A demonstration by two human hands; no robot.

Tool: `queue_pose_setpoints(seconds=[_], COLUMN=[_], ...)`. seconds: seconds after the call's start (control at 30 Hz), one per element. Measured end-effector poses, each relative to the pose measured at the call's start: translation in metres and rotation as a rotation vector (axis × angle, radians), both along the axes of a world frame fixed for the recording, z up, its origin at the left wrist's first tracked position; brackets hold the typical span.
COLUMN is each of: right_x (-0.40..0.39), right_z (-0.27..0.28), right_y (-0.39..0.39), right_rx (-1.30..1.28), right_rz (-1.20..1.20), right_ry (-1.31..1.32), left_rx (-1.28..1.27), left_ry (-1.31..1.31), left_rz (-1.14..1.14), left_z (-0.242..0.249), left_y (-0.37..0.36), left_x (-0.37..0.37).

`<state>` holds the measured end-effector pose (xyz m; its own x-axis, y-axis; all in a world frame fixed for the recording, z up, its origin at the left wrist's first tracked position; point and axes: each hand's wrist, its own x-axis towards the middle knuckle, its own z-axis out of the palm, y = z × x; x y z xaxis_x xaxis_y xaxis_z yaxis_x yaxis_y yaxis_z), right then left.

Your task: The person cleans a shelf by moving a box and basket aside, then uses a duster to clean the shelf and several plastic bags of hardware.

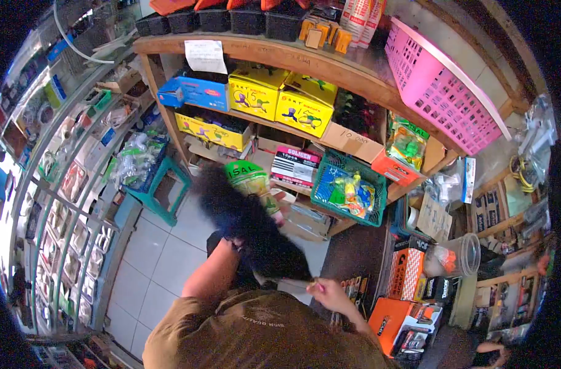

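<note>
A long, dark, fluffy duster (256, 237) slants across the middle, its upper end blurred. My right hand (331, 295) is closed around its thin lower end. My left arm reaches up behind the duster, which covers most of my left hand (280, 198); a few fingers show at the right side of a plastic packet. This packet (248, 177) has a green top with the letters "ISAL" and appears held in my left hand, above the tiled floor and in front of the shelf. The packet's left edge lies behind the duster.
A wooden shelf (256, 48) holds yellow boxes (254, 97), a blue box (200, 93) and a green basket (348, 187). A pink basket (443, 86) sits above right. Glass cases curve along the left, near a teal stool (163, 212). Another person's hand (494, 352) shows at lower right.
</note>
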<state>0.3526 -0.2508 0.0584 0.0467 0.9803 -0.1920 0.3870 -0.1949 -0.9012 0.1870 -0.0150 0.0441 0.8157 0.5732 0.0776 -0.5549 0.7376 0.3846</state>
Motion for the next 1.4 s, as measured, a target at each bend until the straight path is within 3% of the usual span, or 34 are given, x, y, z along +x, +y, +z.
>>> queue_pose_setpoints(seconds=[0.03,0.07,0.1,0.13,0.2,0.27,0.33,0.4,0.47,0.5,0.53,0.6,0.63,0.67,0.73,0.87,0.93,1.03,1.07,1.1,1.13,1.2,1.27,1.33,1.4], right_x=[0.000,0.003,0.002,0.007,0.006,0.007,0.000,0.005,0.009,0.016,0.022,0.015,0.014,0.010,0.005,0.013,0.034,0.074,0.084,0.095,0.108,0.132,0.152,0.174,0.196], right_z=[0.004,0.013,0.021,0.015,0.038,0.051,0.082,0.087,0.102,0.099,0.095,0.092,0.083,0.090,0.080,0.040,0.026,0.013,0.006,0.004,0.006,0.016,0.029,0.034,0.038], right_y=[0.017,0.031,0.052,0.074,0.129,0.191,0.252,0.326,0.379,0.400,0.411,0.388,0.360,0.308,0.220,0.134,0.128,0.124,0.128,0.133,0.138,0.145,0.164,0.165,0.174], right_rx=[-0.173,-0.452,-0.360,-0.368,-0.395,-0.399,-0.294,-0.147,-0.004,0.062,0.123,0.509,0.659,0.672,0.516,0.635,0.747,0.758,0.800,0.871,0.942,1.041,1.176,1.113,1.235], right_rz=[-0.018,-0.175,-0.115,-0.120,-0.151,-0.123,-0.204,-0.154,-0.147,-0.193,-0.249,-0.631,-0.663,-0.613,-0.379,-0.321,-0.413,-0.603,-0.654,-0.673,-0.683,-0.628,-0.604,-0.909,-1.021], right_ry=[0.065,0.430,0.493,0.507,0.775,0.828,0.868,0.955,1.108,1.044,0.984,0.067,-0.164,-0.085,0.343,-0.060,-0.115,-0.082,0.134,0.255,0.376,0.394,0.628,0.026,-0.143], left_rx=[0.236,0.471,-0.054,-0.295,-0.455,-0.396,-0.478,-0.412,-0.216,-0.273,-0.083,-0.158,-0.242,-0.231,0.001,0.292,0.463,0.971,1.182,1.307,1.577,1.786,1.727,1.755,1.780], left_ry=[0.278,0.554,0.225,0.099,0.217,0.418,0.287,0.484,0.538,0.524,0.196,0.389,0.314,0.354,0.596,0.812,0.786,0.779,0.594,0.593,0.618,0.735,0.666,0.554,0.544], left_rz=[0.370,0.744,0.303,0.227,0.277,0.332,0.297,0.482,0.364,0.329,0.095,0.315,0.314,0.265,0.315,0.206,0.112,-0.028,0.043,0.015,0.130,0.385,0.563,0.665,0.739], left_z=[-0.035,-0.063,-0.044,-0.046,-0.061,-0.056,-0.060,-0.045,-0.048,-0.038,-0.052,-0.058,-0.063,-0.048,-0.002,0.012,0.032,0.049,0.045,0.049,0.056,0.064,0.073,0.081,0.095], left_y=[0.007,0.011,0.003,0.002,-0.005,-0.032,-0.043,-0.058,-0.068,-0.071,-0.067,-0.066,-0.059,-0.058,-0.054,-0.012,-0.005,0.013,0.017,0.021,0.021,0.027,0.036,0.052,0.061], left_x=[-0.003,-0.010,-0.026,-0.031,-0.044,-0.060,-0.064,-0.059,-0.066,-0.067,-0.080,-0.078,-0.080,-0.074,-0.047,0.025,0.072,0.120,0.139,0.152,0.167,0.194,0.226,0.261,0.291])
